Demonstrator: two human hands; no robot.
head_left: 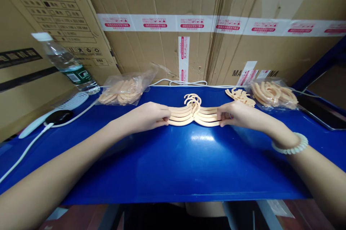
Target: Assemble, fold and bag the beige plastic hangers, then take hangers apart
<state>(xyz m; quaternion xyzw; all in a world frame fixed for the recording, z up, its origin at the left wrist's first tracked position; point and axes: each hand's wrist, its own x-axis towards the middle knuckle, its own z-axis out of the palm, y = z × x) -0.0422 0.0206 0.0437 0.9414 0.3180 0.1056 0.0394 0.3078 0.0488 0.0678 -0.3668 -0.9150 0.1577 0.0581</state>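
Several small cream-coloured clothes hangers (pixel 183 118) lie stacked in overlapping rows on the blue table, their curved hooks (pixel 195 99) bunched at the middle and pointing away from me. My left hand (pixel 154 116) pinches the left ends of the stack. At the right ends, my right hand (pixel 233 114) has its fingers closed around the hanger tips, which the fingers partly hide. Just beyond my right hand is a loose pile of cream hooks (pixel 239 97). A clear bag of curved cream pieces (pixel 273 94) sits to its right, and another clear bag of cream pieces (pixel 124 91) lies back left.
On the left are a water bottle (pixel 71 66), a pale hairbrush (pixel 54 111) and a black round device (pixel 58 117) with a white cable. A dark phone-like slab (pixel 323 111) lies at the right. Cardboard boxes (pixel 151 53) stand along the blue table's (pixel 173 172) back edge.
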